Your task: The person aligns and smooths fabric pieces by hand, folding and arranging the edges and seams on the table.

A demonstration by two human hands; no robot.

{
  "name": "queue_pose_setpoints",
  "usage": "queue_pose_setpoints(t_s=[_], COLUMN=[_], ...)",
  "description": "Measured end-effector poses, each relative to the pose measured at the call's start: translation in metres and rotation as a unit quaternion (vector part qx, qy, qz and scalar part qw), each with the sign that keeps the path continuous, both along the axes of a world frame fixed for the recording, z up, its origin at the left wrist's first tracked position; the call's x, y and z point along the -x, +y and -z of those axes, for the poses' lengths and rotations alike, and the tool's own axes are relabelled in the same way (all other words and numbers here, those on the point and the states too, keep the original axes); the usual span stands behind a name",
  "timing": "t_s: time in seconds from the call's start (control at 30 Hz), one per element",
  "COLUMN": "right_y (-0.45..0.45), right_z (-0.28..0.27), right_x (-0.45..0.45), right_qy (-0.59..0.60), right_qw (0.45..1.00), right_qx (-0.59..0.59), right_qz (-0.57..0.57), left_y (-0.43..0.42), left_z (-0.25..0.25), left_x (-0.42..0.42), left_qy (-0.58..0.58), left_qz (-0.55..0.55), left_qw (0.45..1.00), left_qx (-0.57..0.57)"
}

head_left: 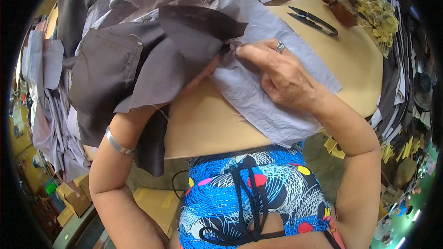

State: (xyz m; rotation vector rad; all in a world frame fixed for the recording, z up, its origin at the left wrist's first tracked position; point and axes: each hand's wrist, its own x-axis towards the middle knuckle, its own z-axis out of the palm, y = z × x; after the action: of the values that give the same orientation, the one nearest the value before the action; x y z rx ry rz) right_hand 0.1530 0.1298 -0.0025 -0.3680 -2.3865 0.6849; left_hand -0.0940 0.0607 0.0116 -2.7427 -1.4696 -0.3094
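Observation:
A dark grey-brown piece of cloth [161, 74], sewn with what looks like a pocket [110, 60], is draped over my left forearm. My left hand [201, 80] is under this cloth; only a strip of skin shows at its edge, and its fingers are hidden. My right hand [286, 71], with a ring on one finger, pinches the cloth's right-hand edge between thumb and forefinger. Pale lilac-grey fabric [272, 110] lies beneath my right hand and spreads up behind the dark cloth. Black thread snips [314, 21] rest on the table beyond my right hand.
The tan table [198, 133] has a rounded right end. A brown container [341, 11] heaped with yellowish thread scraps [369, 9] stands at the upper right. Stacks of cloth [44, 64] hang along the left, and more lie at the far right. Cardboard boxes [157, 203] sit below.

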Motion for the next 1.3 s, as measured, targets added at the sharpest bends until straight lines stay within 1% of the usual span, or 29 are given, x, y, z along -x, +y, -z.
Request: queue_pose_setpoints(t_s=[0.03,0.17,0.23,0.3,0.33,0.43,0.5,0.57,0.6,0.67,0.7,0.77,0.8,0.83,0.93,1.0,1.07,1.13,1.17,1.2,1.23,1.3], right_y=[0.000,0.002,0.001,0.001,0.001,0.003,0.002,0.001,0.000,0.000,0.000,0.000,0.000,-0.001,0.000,0.000,0.000,0.000,0.000,0.001,0.001,0.000], right_z=[-0.001,0.001,0.003,0.003,0.003,0.003,0.006,0.006,0.005,0.005,0.007,0.007,0.005,0.004,0.006,0.007,0.007,0.005,0.003,0.001,0.000,-0.001], right_x=[-0.001,0.000,0.000,0.000,-0.001,-0.001,-0.001,0.000,0.001,0.001,0.002,0.002,0.002,0.002,0.001,0.000,0.000,0.001,0.001,0.000,0.000,0.000], right_qy=[-0.005,0.013,0.031,0.022,0.018,-0.031,-0.017,-0.021,-0.031,-0.046,-0.051,-0.064,-0.072,-0.081,-0.036,-0.026,-0.020,-0.020,-0.019,-0.018,-0.016,-0.008], right_qw=[0.999,0.997,0.996,0.996,0.996,0.996,1.000,0.999,0.997,0.994,0.993,0.991,0.991,0.991,0.994,0.995,0.996,0.997,0.998,0.998,0.998,1.000], right_qx=[0.034,0.077,0.078,0.085,0.088,0.085,0.015,-0.044,-0.068,-0.100,-0.107,-0.113,-0.112,-0.110,-0.104,-0.094,-0.082,-0.069,-0.065,-0.062,-0.058,-0.027], right_qz=[0.002,0.009,0.012,0.018,0.021,0.005,0.000,-0.001,0.001,0.005,0.008,0.011,0.011,0.011,0.006,0.005,0.006,0.007,0.004,0.002,-0.001,0.009], left_y=[0.001,0.010,0.015,0.019,0.017,0.011,0.013,0.009,0.005,0.002,0.002,0.005,0.008,0.010,0.014,0.016,0.018,0.020,0.019,0.019,0.018,0.017], left_z=[0.002,-0.001,0.001,0.004,0.001,-0.005,-0.001,0.013,0.025,0.034,0.032,0.027,0.022,0.018,0.001,-0.023,-0.023,-0.005,-0.005,-0.006,-0.007,0.012], left_x=[0.001,-0.014,-0.015,-0.011,-0.001,0.007,0.021,0.028,0.026,0.027,0.026,0.022,0.020,0.015,-0.005,-0.010,-0.010,-0.006,-0.004,-0.002,0.001,0.014], left_qy=[-0.018,-0.088,-0.121,-0.153,0.119,0.169,0.201,0.093,-0.032,-0.113,-0.068,-0.025,-0.026,-0.037,-0.087,-0.085,-0.102,-0.139,-0.051,0.038,0.127,0.034], left_qz=[-0.015,-0.071,-0.065,-0.027,0.066,0.065,0.068,0.043,0.015,-0.013,-0.013,-0.011,-0.009,-0.014,-0.042,-0.072,-0.099,-0.125,-0.067,-0.009,0.049,0.008], left_qw=[1.000,0.993,0.990,0.987,0.983,0.979,0.976,0.995,0.998,0.991,0.996,0.999,0.999,0.999,0.995,0.989,0.982,0.977,0.996,0.999,0.987,0.999], left_qx=[0.007,0.035,0.041,0.036,-0.124,-0.092,-0.044,0.020,0.055,0.072,0.053,0.031,0.028,0.027,0.025,0.095,0.123,0.107,0.042,-0.024,-0.089,-0.039])
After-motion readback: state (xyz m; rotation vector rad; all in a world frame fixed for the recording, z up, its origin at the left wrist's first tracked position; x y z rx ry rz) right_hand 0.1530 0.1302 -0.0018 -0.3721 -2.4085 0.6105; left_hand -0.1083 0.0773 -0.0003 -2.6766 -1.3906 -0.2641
